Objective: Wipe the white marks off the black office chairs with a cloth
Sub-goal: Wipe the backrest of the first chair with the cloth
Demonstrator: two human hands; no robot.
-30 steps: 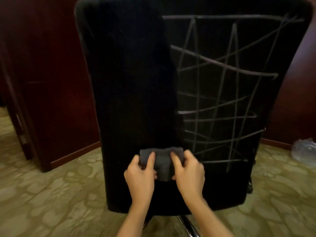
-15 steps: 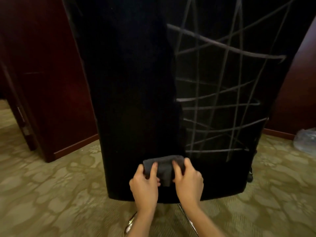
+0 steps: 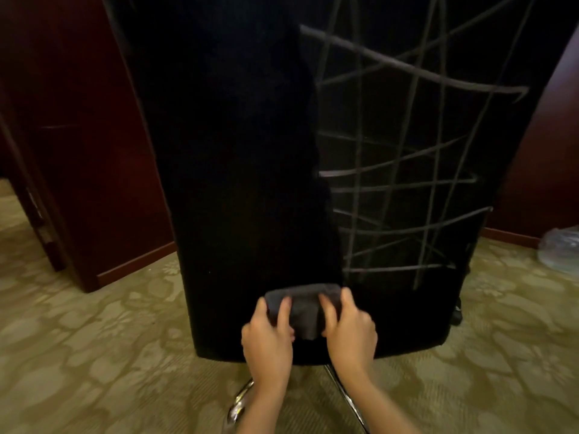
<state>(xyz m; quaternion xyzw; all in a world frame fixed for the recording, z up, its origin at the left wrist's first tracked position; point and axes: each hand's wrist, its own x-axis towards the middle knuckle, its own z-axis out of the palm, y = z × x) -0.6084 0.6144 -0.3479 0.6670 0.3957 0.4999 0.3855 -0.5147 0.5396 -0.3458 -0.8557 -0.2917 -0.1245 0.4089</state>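
Note:
The back of a black office chair [image 3: 238,183] fills the view. Its left half is plain black; crossing white marks [image 3: 407,170] cover the right half. A folded dark grey cloth [image 3: 305,303] lies flat against the chair back near its bottom edge, just left of the lowest marks. My left hand [image 3: 268,333] presses the cloth's left side with its fingers over it. My right hand [image 3: 349,327] presses the right side the same way.
Chrome legs of the chair base [image 3: 241,399] stick out below the backrest on patterned beige carpet [image 3: 94,355]. Dark red wood panelling [image 3: 78,136] stands behind on the left and right. A clear plastic bag [image 3: 560,249] lies on the floor at the right edge.
Both hands have slid the cloth down the chair back, from beside the lower marks to near the bottom edge. The view has tilted lower and closer.

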